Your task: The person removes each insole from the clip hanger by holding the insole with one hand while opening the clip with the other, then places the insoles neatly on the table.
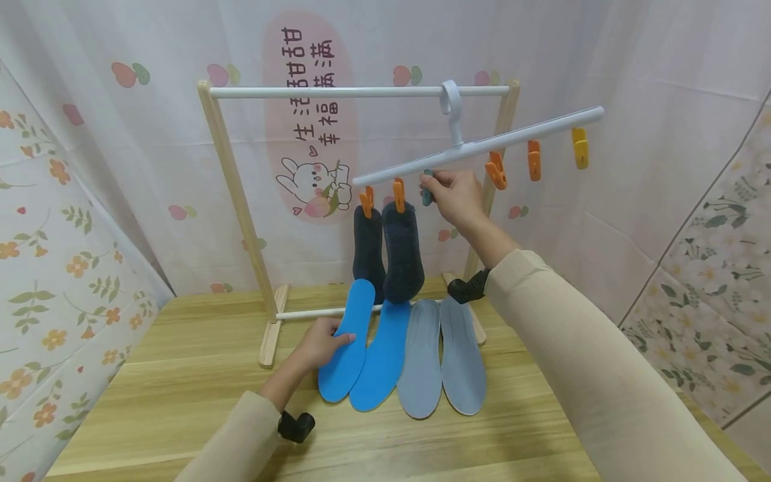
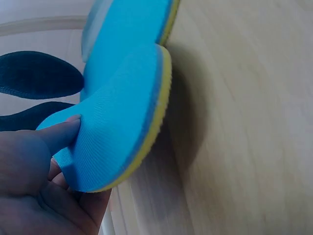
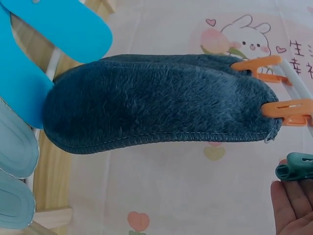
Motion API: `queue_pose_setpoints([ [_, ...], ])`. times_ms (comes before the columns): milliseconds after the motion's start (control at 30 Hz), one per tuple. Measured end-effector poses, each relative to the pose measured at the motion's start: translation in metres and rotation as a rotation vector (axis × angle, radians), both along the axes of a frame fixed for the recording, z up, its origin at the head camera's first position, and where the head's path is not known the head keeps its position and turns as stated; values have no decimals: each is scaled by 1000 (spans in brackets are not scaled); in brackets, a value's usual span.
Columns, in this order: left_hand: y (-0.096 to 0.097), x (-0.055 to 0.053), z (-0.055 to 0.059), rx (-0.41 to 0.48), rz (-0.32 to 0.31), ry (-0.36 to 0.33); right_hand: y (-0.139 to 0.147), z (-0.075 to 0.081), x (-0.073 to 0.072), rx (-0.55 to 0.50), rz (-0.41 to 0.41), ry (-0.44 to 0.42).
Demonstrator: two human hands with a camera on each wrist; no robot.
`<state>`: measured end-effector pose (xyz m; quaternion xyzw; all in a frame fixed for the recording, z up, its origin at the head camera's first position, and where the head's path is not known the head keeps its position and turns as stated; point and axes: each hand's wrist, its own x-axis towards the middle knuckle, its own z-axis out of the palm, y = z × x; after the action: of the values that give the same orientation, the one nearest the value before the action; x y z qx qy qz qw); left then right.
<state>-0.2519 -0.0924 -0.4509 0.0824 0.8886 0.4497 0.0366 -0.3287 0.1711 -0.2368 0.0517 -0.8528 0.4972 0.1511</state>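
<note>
My left hand (image 1: 318,347) grips a blue insole (image 1: 355,335) by its edge, thumb on the top face. In the left wrist view this insole (image 2: 122,112) shows a yellow underside and is tilted up off the table. At the hanger, my right hand (image 1: 460,201) pinches a teal clip (image 1: 427,189). The white hanger (image 1: 500,142) hooks over the rack's top rod and slants up to the right. Left of the teal clip, two dark fuzzy insoles (image 3: 161,105) hang from orange clips (image 1: 399,195).
Another blue insole (image 1: 382,361) and two grey insoles (image 1: 421,361) lie on the wooden table (image 1: 199,402). Two orange clips (image 1: 534,161) and a yellow clip (image 1: 580,148) hang on the hanger's right half. The rack's wooden post (image 1: 237,194) stands at the left, before a printed curtain.
</note>
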Motion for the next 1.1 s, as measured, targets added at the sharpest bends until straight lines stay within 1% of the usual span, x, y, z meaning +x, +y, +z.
queue_pose_setpoints([
  [133,0,-2,1,-35,-4,-4,0,-1,-1,-4,6,2],
  [267,4,-3,2,-65,6,-20,-1,-1,0,-8,6,0],
  [467,9,-3,3,-75,14,-25,-1,-2,0,8,-8,12],
  [700,9,-2,-4,-85,51,-33,-3,-1,1,12,-4,22],
  [833,8,-2,-8,-87,60,-28,-3,-1,0,27,-13,25],
  [1000,7,-2,-12,-84,54,10,-3,-1,0,36,-8,34],
  [1100,7,-2,-13,-69,53,17,-2,-1,1,42,-6,36],
])
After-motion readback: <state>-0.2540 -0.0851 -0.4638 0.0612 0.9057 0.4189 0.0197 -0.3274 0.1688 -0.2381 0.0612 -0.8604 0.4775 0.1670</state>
